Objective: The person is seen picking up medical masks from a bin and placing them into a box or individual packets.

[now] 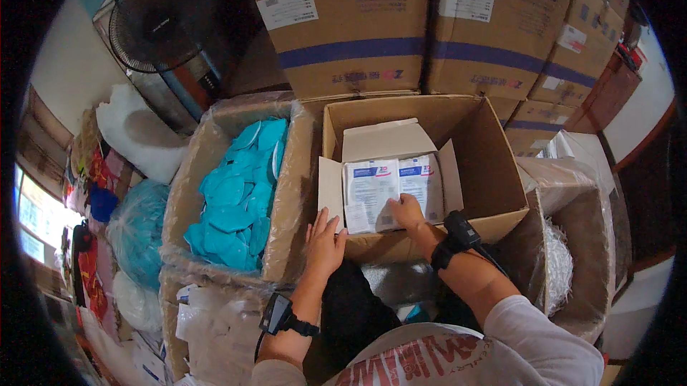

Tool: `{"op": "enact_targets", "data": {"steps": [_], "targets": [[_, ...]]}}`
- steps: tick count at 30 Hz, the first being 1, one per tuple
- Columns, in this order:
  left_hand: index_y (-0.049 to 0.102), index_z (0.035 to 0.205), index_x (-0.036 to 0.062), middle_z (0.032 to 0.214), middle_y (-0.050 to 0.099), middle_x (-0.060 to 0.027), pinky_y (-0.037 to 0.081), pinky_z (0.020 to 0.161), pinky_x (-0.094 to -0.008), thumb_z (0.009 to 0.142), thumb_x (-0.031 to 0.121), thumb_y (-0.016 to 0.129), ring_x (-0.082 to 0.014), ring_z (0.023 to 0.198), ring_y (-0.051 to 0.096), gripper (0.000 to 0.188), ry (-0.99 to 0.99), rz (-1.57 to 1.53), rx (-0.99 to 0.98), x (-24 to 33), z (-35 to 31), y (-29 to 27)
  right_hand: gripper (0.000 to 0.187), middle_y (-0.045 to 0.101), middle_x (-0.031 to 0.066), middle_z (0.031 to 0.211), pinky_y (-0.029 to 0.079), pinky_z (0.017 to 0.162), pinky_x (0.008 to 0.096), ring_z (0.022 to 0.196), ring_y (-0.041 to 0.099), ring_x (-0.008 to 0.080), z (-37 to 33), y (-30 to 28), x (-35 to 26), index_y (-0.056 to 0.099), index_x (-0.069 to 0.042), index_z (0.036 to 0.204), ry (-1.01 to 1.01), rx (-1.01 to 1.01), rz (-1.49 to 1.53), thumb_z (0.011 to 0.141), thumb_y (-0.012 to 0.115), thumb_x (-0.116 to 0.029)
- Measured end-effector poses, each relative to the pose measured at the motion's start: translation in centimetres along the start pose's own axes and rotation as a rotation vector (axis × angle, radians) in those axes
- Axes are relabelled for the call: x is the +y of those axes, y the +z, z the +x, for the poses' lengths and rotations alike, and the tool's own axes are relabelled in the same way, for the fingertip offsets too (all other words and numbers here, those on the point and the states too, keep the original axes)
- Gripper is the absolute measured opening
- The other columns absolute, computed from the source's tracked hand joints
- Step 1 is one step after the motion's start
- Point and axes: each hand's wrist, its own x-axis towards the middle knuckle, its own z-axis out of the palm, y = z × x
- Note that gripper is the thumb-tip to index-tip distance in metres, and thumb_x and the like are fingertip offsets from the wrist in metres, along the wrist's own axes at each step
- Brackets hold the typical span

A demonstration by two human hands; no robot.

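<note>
A small white carton [384, 142] stands with its flaps up inside a large cardboard box [465, 128] in front of me. Two rows of flat white packets with blue and red print [371, 196] fill much of the carton. My right hand [408, 214] lies on the packets near the carton's near side, its fingers curled; whatever is under them is hidden. At the carton's near left corner, my left hand [325, 244] has its fingers stretched and apart, against the left flap [330, 189]. Each wrist carries a black strapped device.
To the left, a plastic-lined box [290, 243] holds many teal cup-shaped pieces [232, 193]. Another lined box [594, 264] with white stringy material stands at right. Big cartons [351, 28] are stacked behind. A black fan [157, 17] stands back left, above stuffed plastic bags [139, 228].
</note>
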Motion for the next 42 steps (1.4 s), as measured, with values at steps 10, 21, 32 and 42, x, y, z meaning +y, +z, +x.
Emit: {"op": "enact_targets", "data": {"steps": [10, 21, 32, 42], "targets": [[0.058, 0.109, -0.0003, 0.133, 0.037, -0.0196, 0.023, 0.104, -0.0438, 0.083, 0.024, 0.054, -0.0363, 0.128, 0.025, 0.036, 0.072, -0.05, 0.057, -0.9, -0.5, 1.6, 0.028, 0.059, 0.0195, 0.071, 0.044, 0.061, 0.0387, 0.066, 0.059, 0.0279, -2.9, 0.9, -2.1, 0.057, 0.004, 0.083, -0.18, 0.118, -0.258, 0.078, 0.06, -0.023], [0.059, 0.112, 0.0089, 0.135, 0.037, -0.0159, 0.017, 0.105, -0.0492, 0.084, 0.03, 0.053, -0.0344, 0.132, 0.018, 0.035, 0.086, 0.124, -0.094, -0.2, -0.6, 1.8, 0.032, 0.061, 0.0047, 0.09, 0.047, 0.07, 0.0289, 0.08, 0.057, 0.0161, -0.2, 0.8, -0.2, 0.052, 0.001, 0.109, -0.046, -0.003, 0.197, 0.084, 0.058, -0.017], [0.049, 0.118, -0.0008, 0.121, 0.051, -0.013, 0.03, 0.098, -0.0324, 0.09, 0.029, 0.05, -0.0198, 0.115, 0.045, 0.041, -0.16, -1.044, -0.045, 10.7, 2.5, -3.4, 0.034, 0.053, 0.0067, 0.115, 0.042, 0.089, 0.0341, 0.105, 0.051, 0.0192, -12.5, -11.1, -8.5, 0.041, -0.004, 0.122, -0.04, -0.247, 0.921, 0.091, 0.047, -0.017], [0.058, 0.1, 0.0034, 0.091, 0.064, -0.0105, 0.046, 0.073, -0.0307, 0.085, 0.02, 0.056, -0.0189, 0.085, 0.061, 0.022, 0.217, -0.406, -0.232, 15.9, -0.5, -6.9, 0.068, 0.039, 0.0092, 0.129, 0.03, 0.1, 0.0351, 0.118, 0.038, 0.0199, -19.0, -17.3, -4.9, 0.023, -0.006, 0.136, -0.243, -0.317, 0.459, 0.084, 0.06, -0.027]]}}
